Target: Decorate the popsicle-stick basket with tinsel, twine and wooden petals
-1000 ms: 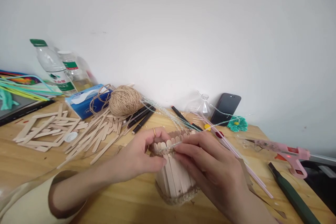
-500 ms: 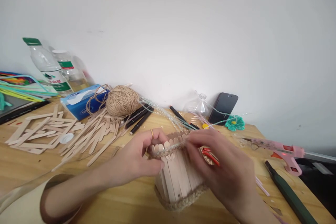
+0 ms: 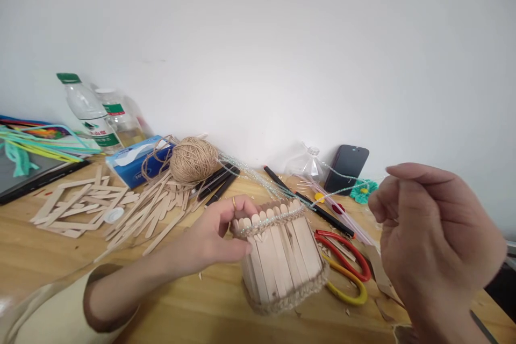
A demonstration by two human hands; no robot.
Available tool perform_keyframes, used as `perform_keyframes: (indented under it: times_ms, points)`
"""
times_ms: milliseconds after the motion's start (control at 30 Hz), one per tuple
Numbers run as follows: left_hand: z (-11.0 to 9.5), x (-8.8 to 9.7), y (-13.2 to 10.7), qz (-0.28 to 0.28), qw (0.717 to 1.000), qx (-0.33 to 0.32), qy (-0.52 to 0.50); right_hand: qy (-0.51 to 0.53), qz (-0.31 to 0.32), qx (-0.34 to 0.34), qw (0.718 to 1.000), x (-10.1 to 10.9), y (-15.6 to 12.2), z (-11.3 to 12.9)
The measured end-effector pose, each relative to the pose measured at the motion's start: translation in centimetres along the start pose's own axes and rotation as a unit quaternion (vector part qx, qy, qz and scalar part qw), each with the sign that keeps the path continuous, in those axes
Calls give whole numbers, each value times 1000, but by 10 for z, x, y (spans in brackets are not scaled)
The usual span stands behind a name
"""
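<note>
With our left hand (image 3: 215, 239) we pinch the stick basket (image 3: 280, 260) by its rim beside the scissors (image 3: 365, 268), and our right hand (image 3: 435, 236) is curled up, though we can't tell if it holds anything.

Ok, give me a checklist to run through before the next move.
1. Basket steadied: ok, the left hand grips it near the rim.
2. Right hand clear of the basket: ok, raised apart from it.
3. Right hand free of anything held: cannot tell, its fingers are curled.
4. Silver cord along the front rim: ok.
5. Silver cord bonded there: cannot tell.
6. Space beside the basket clear: not ok, scissors lie there.
</note>
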State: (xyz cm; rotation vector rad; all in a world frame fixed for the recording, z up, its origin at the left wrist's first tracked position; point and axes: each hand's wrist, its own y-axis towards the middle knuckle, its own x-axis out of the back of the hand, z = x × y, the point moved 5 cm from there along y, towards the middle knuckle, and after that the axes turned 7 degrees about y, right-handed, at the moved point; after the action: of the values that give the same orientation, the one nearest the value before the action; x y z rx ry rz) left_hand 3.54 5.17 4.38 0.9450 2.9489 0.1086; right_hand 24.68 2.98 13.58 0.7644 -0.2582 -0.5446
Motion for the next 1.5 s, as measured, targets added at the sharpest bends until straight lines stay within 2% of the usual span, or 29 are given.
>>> perform_keyframes:
  times_ms: [100,200,233,300,367,433,500,567,800,900,1067,1167,1300,1500]
  points:
    - [-3,3,1,-10,1000,-16,-7,-38,66,8,997,-5,-4,0]
    - [-6,3,1,-30,999,-17,-24,-61,182,29,981,-17,-8,-4]
    - [-7,3,1,-38,999,-20,-31,-44,221,7,974,-21,-10,-9]
    - [-10,3,2,-63,996,-39,-45,9,288,-98,953,-29,-16,-26]
    - [-13,5,3,-100,991,-68,-58,75,347,-220,908,-37,-27,-43]
    - [-15,8,3,-138,983,-99,-65,131,388,-280,868,-44,-37,-49]
    - [-17,10,3,-156,978,-120,-64,162,386,-293,860,-49,-42,-49]
    - [-17,11,2,-153,979,-120,-64,165,361,-298,868,-52,-43,-48]
    - [-19,9,2,-86,992,-85,-43,135,348,-282,884,-55,-40,-38]
    - [-16,10,3,-79,995,-43,-35,124,353,-287,882,-55,-40,-39]
    - [-4,16,3,-105,994,16,-31,85,354,-281,888,-55,-41,-41]
    - [3,19,1,-127,991,24,-30,71,350,-269,894,-53,-39,-39]
    - [0,19,1,-137,990,14,-25,47,372,-272,886,-53,-39,-37]
    - [-8,9,3,-127,991,41,-3,55,376,-256,889,-57,-37,-33]
